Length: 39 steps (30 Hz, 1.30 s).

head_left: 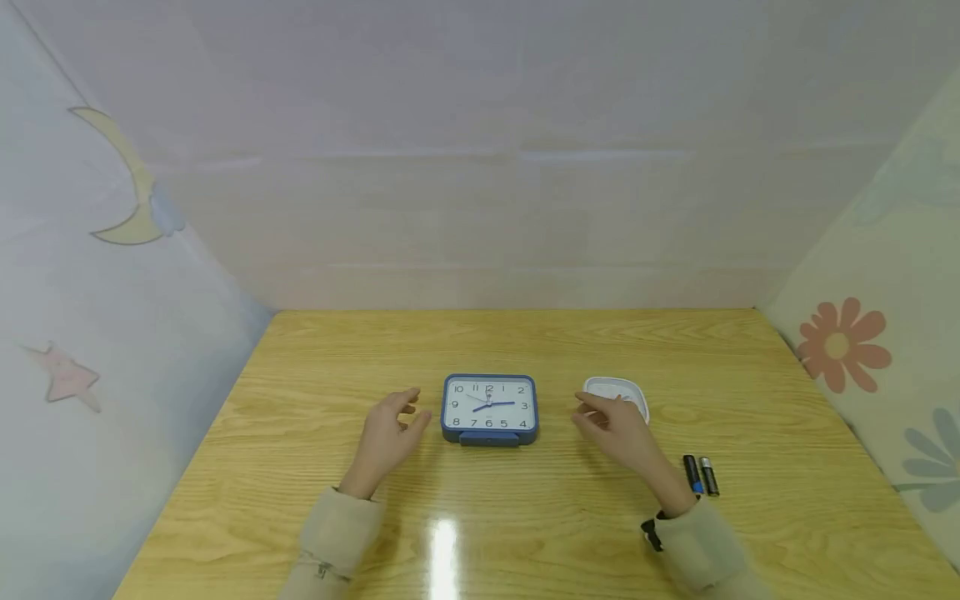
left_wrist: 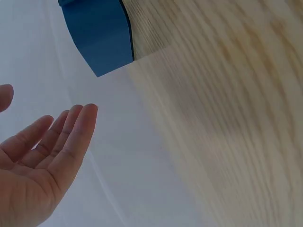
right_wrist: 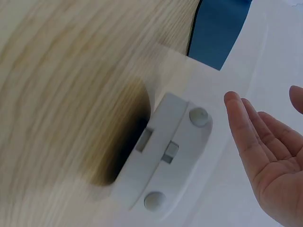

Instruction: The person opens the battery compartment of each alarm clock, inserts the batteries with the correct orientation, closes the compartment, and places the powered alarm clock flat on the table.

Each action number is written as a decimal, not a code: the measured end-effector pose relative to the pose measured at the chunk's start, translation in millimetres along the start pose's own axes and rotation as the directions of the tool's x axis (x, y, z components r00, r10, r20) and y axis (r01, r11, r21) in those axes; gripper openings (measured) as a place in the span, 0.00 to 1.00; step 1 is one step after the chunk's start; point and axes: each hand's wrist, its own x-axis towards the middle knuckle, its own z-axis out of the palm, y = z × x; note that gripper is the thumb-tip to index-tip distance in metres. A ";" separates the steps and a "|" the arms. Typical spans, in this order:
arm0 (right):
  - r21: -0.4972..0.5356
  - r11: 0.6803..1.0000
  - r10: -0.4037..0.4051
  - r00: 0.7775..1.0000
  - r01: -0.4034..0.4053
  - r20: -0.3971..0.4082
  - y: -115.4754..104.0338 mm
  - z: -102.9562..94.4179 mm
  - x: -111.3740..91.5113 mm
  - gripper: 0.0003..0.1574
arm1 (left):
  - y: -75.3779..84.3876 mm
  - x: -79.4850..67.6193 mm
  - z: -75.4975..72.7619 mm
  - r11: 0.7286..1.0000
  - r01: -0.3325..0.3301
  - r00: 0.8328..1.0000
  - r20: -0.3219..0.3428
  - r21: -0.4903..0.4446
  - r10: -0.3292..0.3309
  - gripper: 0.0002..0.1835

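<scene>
A blue alarm clock (head_left: 490,406) with a white face lies between the two hands on the wooden table, its dial showing in the head view. To its left, the left hand (head_left: 387,436) is held with relaxed fingers, apart from it. Across from it, the right hand (head_left: 617,431) has its fingers loosely extended toward the clock's other side, also apart. The clock's blue side (left_wrist: 99,38) shows at the top of the left wrist view. Beside the right hand is a white rounded case (right_wrist: 163,156) with a small latch and round feet, partly hidden by that hand in the head view.
Two dark batteries (head_left: 708,477) lie on the table (head_left: 337,350) near the right wrist. A pale wall (head_left: 487,208) rises behind the table, and patterned side walls stand left and right.
</scene>
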 end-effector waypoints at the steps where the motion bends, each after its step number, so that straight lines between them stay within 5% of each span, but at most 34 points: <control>1: 0.009 1.000 0.013 1.000 -0.013 0.008 0.1 1.2 0.6 0.22 | -0.6 1.0 0.7 1.000 0.017 1.000 -0.002 -0.022 -0.017 0.22; 8: 0.037 0.993 0.111 0.989 -0.115 0.094 -0.7 6.0 6.0 0.30 | -8.1 10.0 5.9 0.982 0.163 0.985 0.075 -0.100 -0.156 0.23; 16: 0.030 0.988 0.147 0.981 -0.152 0.129 -1.3 9.9 9.3 0.30 | -9.6 20.6 12.7 0.884 0.392 0.910 0.245 -0.255 -0.334 0.25; 25: 0.068 0.979 0.176 0.970 -0.190 0.168 1.8 13.1 10.6 0.32 | -11.1 37.5 22.2 0.839 0.468 0.861 0.354 -0.276 -0.364 0.22; 33: 0.193 0.931 0.271 0.942 -0.308 0.196 1.4 19.1 14.5 0.29 | -9.9 43.6 25.7 0.831 0.462 0.860 0.386 -0.310 -0.334 0.21; 39: 0.205 0.881 0.378 0.894 -0.427 0.242 -2.0 25.1 19.5 0.27 | -11.3 45.7 33.7 0.832 0.473 0.860 0.356 -0.291 -0.365 0.15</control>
